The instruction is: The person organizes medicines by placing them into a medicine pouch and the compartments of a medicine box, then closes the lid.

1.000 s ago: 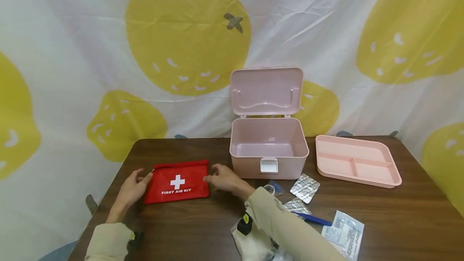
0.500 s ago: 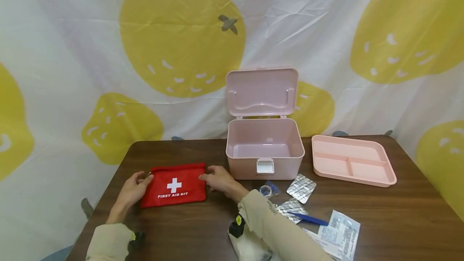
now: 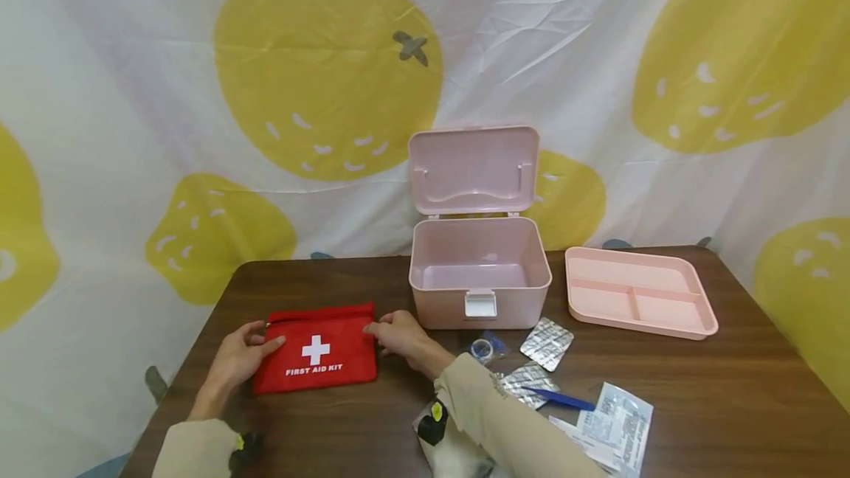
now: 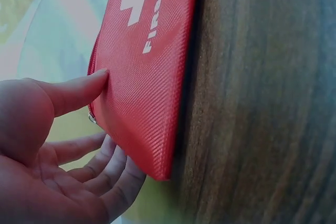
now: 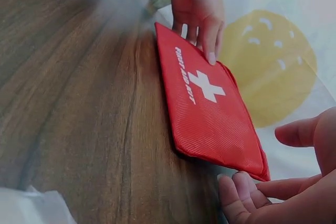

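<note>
A flat red zip pouch (image 3: 332, 334) marked "FIRST AID KIT" with a white cross lies at the left of the table. My left hand (image 3: 235, 364) pinches its left end: in the left wrist view the thumb presses the face while the fingers reach beneath. At the opposite end, my right hand (image 3: 406, 338) touches the pouch's edge with its fingertips. Seen from the right wrist, that thumb (image 5: 296, 132) stands apart from the pouch. A zip pull (image 4: 92, 117) shows at the left corner.
Behind my right hand stands a pink box (image 3: 481, 308), its lid (image 3: 474, 172) raised. A divided pink tray (image 3: 640, 293) lies to its right. Blister packs (image 3: 547, 344), a tape roll (image 3: 481, 350), blue tweezers (image 3: 561, 398), printed packets (image 3: 617, 423) and a cream cloth item (image 3: 448, 448) lie nearer.
My left thumb has moved from the pouch's edge onto its face. The pouch sits slightly nearer to me. The head view has shifted a little.
</note>
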The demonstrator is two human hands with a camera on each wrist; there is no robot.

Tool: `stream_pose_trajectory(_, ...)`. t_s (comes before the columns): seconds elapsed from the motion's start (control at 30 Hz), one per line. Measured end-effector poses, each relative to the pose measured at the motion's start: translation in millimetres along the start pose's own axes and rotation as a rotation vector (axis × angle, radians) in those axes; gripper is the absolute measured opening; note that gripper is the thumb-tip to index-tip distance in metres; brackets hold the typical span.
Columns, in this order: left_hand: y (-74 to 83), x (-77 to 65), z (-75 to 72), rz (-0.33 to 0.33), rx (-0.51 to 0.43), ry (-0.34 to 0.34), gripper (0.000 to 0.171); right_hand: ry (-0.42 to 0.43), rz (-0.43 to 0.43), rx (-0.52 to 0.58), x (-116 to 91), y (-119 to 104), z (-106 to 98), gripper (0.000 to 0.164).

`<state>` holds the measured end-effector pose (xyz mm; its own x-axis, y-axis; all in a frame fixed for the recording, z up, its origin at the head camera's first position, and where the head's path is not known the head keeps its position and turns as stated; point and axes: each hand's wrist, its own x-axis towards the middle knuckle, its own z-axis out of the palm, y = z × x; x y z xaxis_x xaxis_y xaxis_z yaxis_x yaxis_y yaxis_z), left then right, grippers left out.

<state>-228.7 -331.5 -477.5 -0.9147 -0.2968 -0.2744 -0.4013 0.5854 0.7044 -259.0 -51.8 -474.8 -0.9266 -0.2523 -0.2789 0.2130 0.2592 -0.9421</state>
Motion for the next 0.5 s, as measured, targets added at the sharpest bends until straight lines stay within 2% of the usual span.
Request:
stream_pose_trajectory(0.27, -1.4, -4.8, -1.1, 0.014, -0.021, -0.014, 0.077, -0.026, -0.036, 0.048, -7.0, -3.0, -4.1, 0.040)
stream_pose_trajectory(0.5, 0.7, -14.7, 0.6, 0.065, -0.075, -0.039, 0.075, -0.054, -0.101, -0.003, -19.4, -1.1, -11.8, 0.039)
